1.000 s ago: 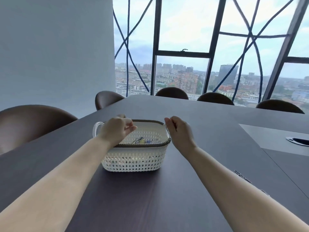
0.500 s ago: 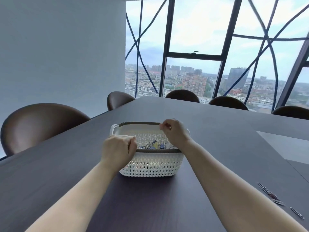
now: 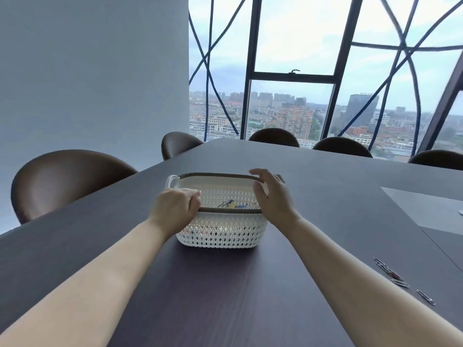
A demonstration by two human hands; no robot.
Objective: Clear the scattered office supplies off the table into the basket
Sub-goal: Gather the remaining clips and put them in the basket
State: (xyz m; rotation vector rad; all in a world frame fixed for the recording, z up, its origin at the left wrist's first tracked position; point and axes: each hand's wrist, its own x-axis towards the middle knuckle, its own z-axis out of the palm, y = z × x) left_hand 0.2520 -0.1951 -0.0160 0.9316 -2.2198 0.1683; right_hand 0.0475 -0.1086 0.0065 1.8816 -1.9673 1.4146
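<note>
A white lattice basket [image 3: 220,231] with a brown rim stands on the dark table [image 3: 200,296] in front of me. Small coloured office supplies [image 3: 233,204] lie in its bottom. My left hand [image 3: 175,209] is curled into a fist against the basket's near left rim; nothing shows in it. My right hand [image 3: 273,196] hovers over the basket's right end with fingers spread and nothing in them. Several paper clips [image 3: 390,271] lie on the table at the right, and one more paper clip [image 3: 426,297] lies nearer to me.
Brown chairs [image 3: 65,181] line the table's left and far sides. A lighter inset panel [image 3: 423,209] lies in the tabletop at right. A wall stands at left and big windows are behind the table.
My right hand moved from beside the basket to over its right end and spread its fingers. My left fist sank from above the basket to its near left rim.
</note>
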